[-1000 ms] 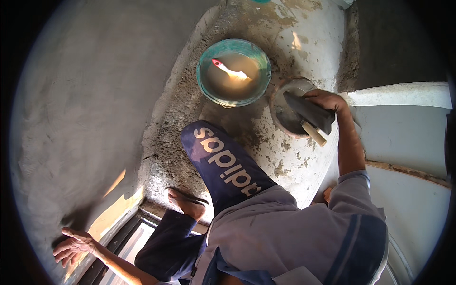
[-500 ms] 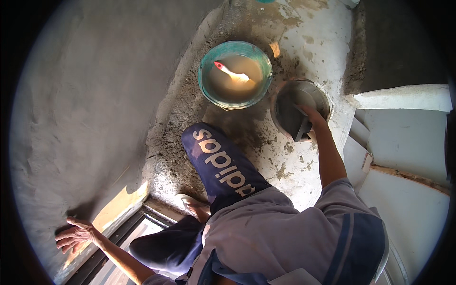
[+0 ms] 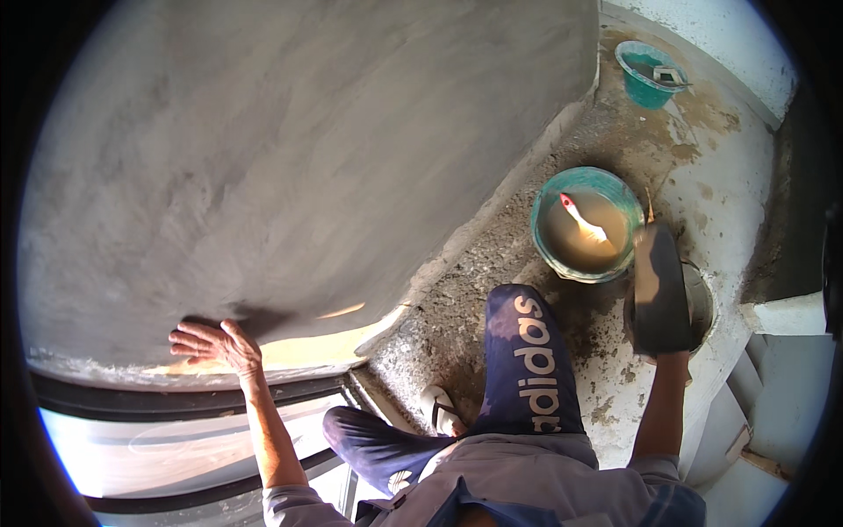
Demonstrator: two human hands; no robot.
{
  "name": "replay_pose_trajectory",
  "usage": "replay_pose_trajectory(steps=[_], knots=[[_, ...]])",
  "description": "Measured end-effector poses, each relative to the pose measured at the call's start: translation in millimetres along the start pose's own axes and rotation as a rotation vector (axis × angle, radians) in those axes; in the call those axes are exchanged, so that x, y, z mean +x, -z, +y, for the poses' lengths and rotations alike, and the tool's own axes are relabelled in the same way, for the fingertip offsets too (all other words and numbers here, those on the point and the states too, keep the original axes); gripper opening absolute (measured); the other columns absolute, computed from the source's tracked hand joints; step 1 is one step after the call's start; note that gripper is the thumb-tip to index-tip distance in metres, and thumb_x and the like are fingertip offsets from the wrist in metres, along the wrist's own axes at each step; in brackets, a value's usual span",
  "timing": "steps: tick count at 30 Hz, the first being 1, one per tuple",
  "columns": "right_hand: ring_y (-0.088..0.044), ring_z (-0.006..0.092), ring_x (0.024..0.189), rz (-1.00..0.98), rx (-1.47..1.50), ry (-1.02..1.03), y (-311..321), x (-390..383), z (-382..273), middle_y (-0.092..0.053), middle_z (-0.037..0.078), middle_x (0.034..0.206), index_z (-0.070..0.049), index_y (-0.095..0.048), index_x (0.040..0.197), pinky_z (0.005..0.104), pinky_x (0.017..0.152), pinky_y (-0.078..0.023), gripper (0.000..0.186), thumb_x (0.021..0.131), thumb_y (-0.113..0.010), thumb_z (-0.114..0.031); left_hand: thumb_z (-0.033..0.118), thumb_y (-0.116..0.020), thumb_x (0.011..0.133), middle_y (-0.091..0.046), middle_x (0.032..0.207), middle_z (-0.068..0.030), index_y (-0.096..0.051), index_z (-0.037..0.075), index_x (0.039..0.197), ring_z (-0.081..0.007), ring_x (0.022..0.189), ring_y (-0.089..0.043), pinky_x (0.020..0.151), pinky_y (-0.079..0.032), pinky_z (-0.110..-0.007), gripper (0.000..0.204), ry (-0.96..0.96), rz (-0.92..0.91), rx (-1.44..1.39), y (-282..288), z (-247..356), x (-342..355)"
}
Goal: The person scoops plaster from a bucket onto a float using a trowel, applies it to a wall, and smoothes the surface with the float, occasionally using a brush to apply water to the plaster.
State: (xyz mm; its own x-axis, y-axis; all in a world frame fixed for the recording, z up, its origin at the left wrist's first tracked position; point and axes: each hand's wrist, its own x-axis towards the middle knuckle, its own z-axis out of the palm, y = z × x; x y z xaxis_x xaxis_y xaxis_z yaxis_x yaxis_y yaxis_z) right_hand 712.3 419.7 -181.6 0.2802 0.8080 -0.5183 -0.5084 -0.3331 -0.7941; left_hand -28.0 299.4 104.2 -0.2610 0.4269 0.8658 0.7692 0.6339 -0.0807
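Holding a dark, flat plastering float (image 3: 663, 294), my right hand (image 3: 673, 359) is below and to the right of the teal bucket (image 3: 594, 180). From my remote view the float's long plate blocks most of that hand, so I cannot tell how tightly its fingers are wrapped. The plate's upper end appears just beside the teal bucket's right rim, and its lower part covers much of a round tub (image 3: 708, 307) to the bucket's lower right. My left hand (image 3: 230, 351) is well apart, far to the bucket's lower left, empty, its fingers spread wide over the grey plastered wall (image 3: 307, 158); I cannot tell whether they touch it. Inside the bucket, a red-and-white paintbrush (image 3: 585, 220) lies slanted, its lower end sunk in cloudy brown water. Beyond the bucket, to its upper right, I see a smaller green pail (image 3: 648, 92). Below the bucket is a bent navy trouser leg (image 3: 536, 351), and to its lower left a flip-flop (image 3: 436, 406) on a foot.
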Motion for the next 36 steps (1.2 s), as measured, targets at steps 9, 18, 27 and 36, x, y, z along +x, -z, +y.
replay_pose_trajectory(steps=[9, 18, 27, 36], knots=[[-0.059, 0.0226, 0.123, -0.952, 0.102, 0.804, -394, -108, 11, -0.060, 0.017, 0.137, 0.002, -0.044, 0.149, 0.0357, 0.104, -0.048, 0.067, 0.096, -0.069, -0.031, 0.076, -0.015, 0.098, 0.013, 0.171, -0.0031, -0.006, 0.014, 0.164, -0.0297, 0.153, 0.026, 0.118, 0.010, -0.067, 0.092, -0.257, 0.429, -0.019, 111, -50, 154], [-0.060, 0.0379, 0.097, -0.489, -0.474, 1.314, -481, -210, 44, -0.059, 0.021, 0.105, 0.000, -0.050, 0.143, 0.0464, 0.086, -0.052, 0.060, 0.090, -0.071, -0.017, 0.075, -0.023, 0.099, 0.002, 0.171, -0.0148, -0.017, 0.017, 0.164, -0.0402, 0.154, 0.020, 0.116, 0.009, -0.070, 0.088, -0.285, 0.451, -0.100, 93, -90, 200], [-0.061, 0.0411, 0.105, -0.201, -0.221, 1.337, -494, -158, 7, -0.060, 0.023, 0.112, 0.002, -0.048, 0.143, 0.0476, 0.092, -0.051, 0.057, 0.092, -0.069, -0.016, 0.077, -0.022, 0.098, -0.001, 0.171, -0.0123, -0.030, 0.017, 0.161, -0.0357, 0.156, 0.016, 0.118, 0.009, -0.067, 0.087, -0.391, 0.571, -0.154, 98, -83, 199], [-0.059, 0.0369, 0.089, -0.584, -0.208, 1.433, -551, -244, 55, -0.059, 0.020, 0.099, 0.006, -0.056, 0.129, 0.0450, 0.078, -0.050, 0.047, 0.087, -0.071, -0.010, 0.079, -0.013, 0.096, -0.010, 0.170, -0.0150, -0.033, 0.018, 0.160, -0.0402, 0.156, 0.008, 0.120, 0.003, -0.067, 0.090, -0.333, 0.567, -0.149, 100, -76, 196]])
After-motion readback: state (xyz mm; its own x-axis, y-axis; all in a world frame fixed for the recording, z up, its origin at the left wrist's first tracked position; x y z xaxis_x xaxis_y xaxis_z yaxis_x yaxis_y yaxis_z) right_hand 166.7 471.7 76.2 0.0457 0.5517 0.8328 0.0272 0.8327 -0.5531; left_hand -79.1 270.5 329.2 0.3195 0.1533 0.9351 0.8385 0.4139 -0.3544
